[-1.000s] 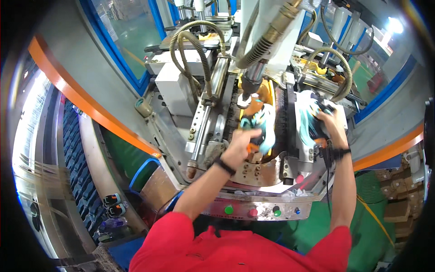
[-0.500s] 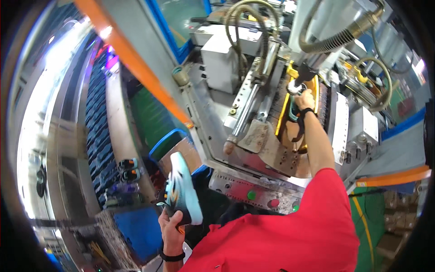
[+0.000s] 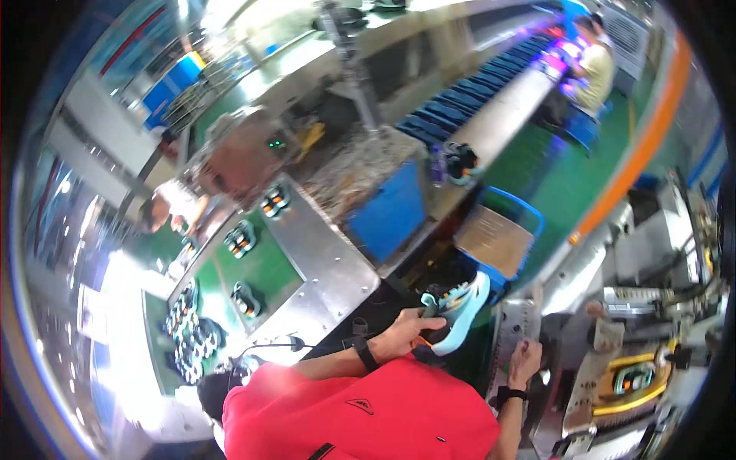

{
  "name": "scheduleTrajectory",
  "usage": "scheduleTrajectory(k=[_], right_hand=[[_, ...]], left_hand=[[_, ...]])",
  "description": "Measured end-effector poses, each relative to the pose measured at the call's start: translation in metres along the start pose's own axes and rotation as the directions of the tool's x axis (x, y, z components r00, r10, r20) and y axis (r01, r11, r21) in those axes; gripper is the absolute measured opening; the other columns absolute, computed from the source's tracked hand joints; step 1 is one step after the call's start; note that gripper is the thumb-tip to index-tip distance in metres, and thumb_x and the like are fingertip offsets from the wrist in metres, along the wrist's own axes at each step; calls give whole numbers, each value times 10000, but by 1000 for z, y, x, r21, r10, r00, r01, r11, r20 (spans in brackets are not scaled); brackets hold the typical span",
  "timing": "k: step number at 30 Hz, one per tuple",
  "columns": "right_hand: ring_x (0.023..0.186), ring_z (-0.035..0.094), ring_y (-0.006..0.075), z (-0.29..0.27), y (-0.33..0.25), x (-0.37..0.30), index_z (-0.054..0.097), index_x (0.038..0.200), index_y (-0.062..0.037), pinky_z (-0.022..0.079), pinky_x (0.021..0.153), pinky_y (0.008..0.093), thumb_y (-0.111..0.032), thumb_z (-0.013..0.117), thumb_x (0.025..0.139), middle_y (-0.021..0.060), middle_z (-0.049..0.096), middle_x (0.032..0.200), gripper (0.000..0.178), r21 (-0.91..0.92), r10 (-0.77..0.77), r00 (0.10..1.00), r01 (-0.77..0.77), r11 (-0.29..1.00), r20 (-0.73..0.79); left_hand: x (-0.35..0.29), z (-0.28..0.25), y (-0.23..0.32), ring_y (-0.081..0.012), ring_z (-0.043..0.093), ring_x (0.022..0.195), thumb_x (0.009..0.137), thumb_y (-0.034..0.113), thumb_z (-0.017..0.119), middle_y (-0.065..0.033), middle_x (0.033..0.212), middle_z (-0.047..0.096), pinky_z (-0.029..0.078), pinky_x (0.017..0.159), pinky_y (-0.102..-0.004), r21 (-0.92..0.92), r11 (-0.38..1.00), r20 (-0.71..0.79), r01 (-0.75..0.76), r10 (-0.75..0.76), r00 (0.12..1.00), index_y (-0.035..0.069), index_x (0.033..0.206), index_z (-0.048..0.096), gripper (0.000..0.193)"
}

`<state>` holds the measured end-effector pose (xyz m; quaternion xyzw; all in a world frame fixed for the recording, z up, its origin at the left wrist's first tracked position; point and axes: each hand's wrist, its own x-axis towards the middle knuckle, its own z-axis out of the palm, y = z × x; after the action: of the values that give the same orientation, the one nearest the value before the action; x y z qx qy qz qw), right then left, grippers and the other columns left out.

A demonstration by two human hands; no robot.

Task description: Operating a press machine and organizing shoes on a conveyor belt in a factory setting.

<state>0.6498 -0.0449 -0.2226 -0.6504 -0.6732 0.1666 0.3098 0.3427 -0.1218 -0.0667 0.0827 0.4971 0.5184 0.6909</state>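
Note:
My left hand (image 3: pixel 410 333) is closed around the heel end of a sneaker (image 3: pixel 460 318) with a pale blue sole, black upper and orange details. The shoe is held tilted, toe pointing away from me. My right hand (image 3: pixel 525 362) is curled into a loose fist over the button panel (image 3: pixel 515 326) at the front of the machine. Nothing shows in its fingers, and whether it touches a button I cannot tell. Another sneaker (image 3: pixel 635 379) sits in the machine's bay, between yellow curved side pads (image 3: pixel 629 402), to the right of my right hand.
To the left is a metal-framed conveyor (image 3: pixel 326 272) with a green belt carrying several sneakers. A blue-framed cart (image 3: pixel 498 238) with a cardboard top stands ahead. Beyond runs a long line of dark soles (image 3: pixel 468 96), with a person (image 3: pixel 594 77) seated beside it. An orange post (image 3: pixel 636 146) rises at right.
My view has swung left toward the conveyor. My right hand has come off the shoe in the machine and moved back to the front panel. The left hand still holds its sneaker.

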Motion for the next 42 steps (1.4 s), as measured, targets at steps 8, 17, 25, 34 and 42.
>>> scheduleTrajectory(k=[8, 17, 25, 34, 42], right_hand=[[997, 555, 372, 41, 43, 1, 614, 1010, -28, 453, 854, 454, -73, 584, 844, 182, 585, 1016, 174, -227, -157, 987, 159, 961, 25], [930, 618, 265, 28, -158, 138, 584, 1076, 43, 503, 807, 377, -63, 573, 927, 151, 627, 1001, 183, 111, -260, 955, 277, 955, -141], [749, 558, 168, 53, -549, 210, 618, 994, -4, 442, 617, 263, 65, 624, 818, 92, 620, 933, 189, 209, -825, 499, 865, 456, -263], [1054, 629, 287, 187, -812, 361, 613, 1147, -38, 467, 918, 365, -160, 646, 864, 154, 655, 1136, 310, -133, -938, 342, 934, 333, 58], [1022, 603, 315, 325, -898, 637, 573, 1186, 44, 459, 873, 381, -368, 661, 863, 197, 638, 1125, 531, -360, -958, 240, 917, 172, 154]], left_hand=[[-63, -102, 9, -150, 664, 772, 883, 111, 660, -54, 956, 666, 552, 630, -287, -101, 992, -346, -74, 35, 938, 3, 1097, 621, 243], [-66, -338, 14, -299, 683, 775, 812, 81, 717, -146, 922, 670, 597, 660, -461, -246, 898, -775, -365, 44, 630, -34, 1007, 630, 243], [-73, -574, 31, -237, 639, 643, 690, 33, 744, -106, 787, 632, 517, 470, -350, -68, 744, -972, -665, 99, 211, -12, 878, 614, 234], [-59, -680, 17, -414, 556, 1118, 773, 272, 707, -251, 1210, 545, 458, 936, -456, 285, 937, -950, 203, 305, -71, -1, 1286, 412, 652], [-61, -662, 35, -428, 624, 998, 793, 364, 706, -262, 1116, 623, 493, 848, -478, 142, 974, -979, 175, 164, -119, 18, 1300, 411, 680]])
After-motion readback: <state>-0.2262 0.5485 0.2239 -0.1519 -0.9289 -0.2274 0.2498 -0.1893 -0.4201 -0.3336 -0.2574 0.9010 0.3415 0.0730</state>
